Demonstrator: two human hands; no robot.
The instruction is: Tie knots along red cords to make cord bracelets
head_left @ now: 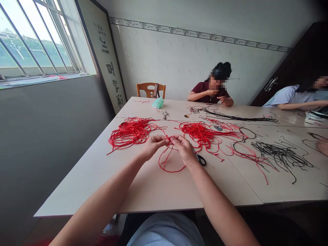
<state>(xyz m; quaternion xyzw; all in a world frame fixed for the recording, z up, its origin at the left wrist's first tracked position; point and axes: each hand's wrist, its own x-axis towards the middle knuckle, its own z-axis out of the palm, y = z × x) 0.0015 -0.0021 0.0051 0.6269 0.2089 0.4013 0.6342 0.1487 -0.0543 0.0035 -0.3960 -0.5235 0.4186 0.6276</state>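
Note:
My left hand (155, 144) and my right hand (181, 145) meet over the table, fingertips pinched on one red cord (172, 171). A loop of that cord hangs below my fingers towards the table. What the fingertips cover at the pinch is too small to make out. Left of my hands lies a loose pile of red cords (133, 131). A second heap of red cords (198, 133), which look braided or twisted, lies just beyond my right hand. Partly behind my right wrist are scissors with black handles (202, 160).
Black cords (279, 153) lie tangled at the right, near another person's hand (322, 147). A long black bundle (243, 118) stretches across the far side. A green plastic bag (158, 103) stands near a wooden chair (151, 89). Two people (210, 92) sit across the table (89, 191).

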